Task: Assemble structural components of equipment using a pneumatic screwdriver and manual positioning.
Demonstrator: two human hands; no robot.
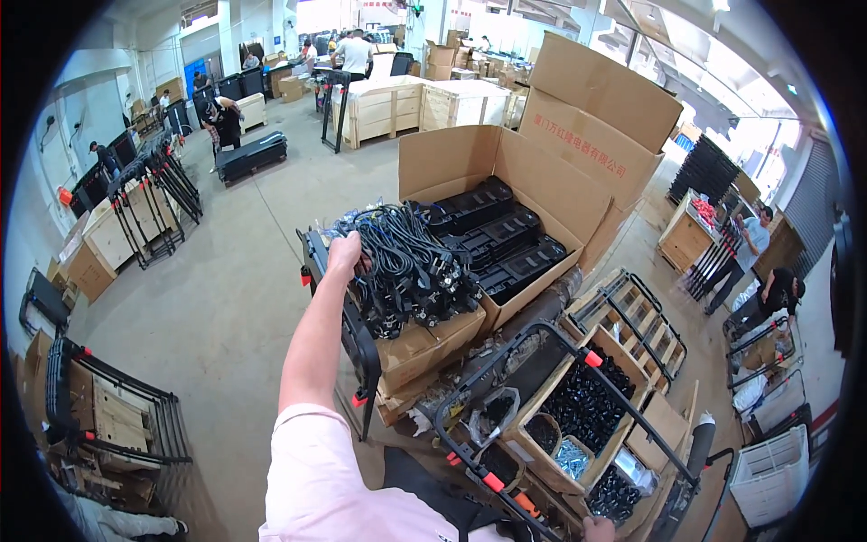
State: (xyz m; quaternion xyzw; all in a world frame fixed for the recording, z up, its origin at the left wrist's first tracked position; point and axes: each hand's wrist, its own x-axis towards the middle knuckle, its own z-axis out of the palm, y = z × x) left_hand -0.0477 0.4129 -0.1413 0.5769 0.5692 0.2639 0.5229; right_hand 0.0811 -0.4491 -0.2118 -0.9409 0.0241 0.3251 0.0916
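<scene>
Left hand [345, 250] is out at full stretch, fingers curled down into the pile of black power cables [406, 271], which sits heaped on a closed cardboard box [424, 348] on the cart. The fingertips are buried in the cords, so whether they grip a bundle or just rest on it, I cannot tell. Just beside the pile stands an open carton [542, 194] holding black trays. Right hand [598, 529] is cut off at the lower edge, seemingly on the black cart frame [506, 348]; how far it closes is unclear.
</scene>
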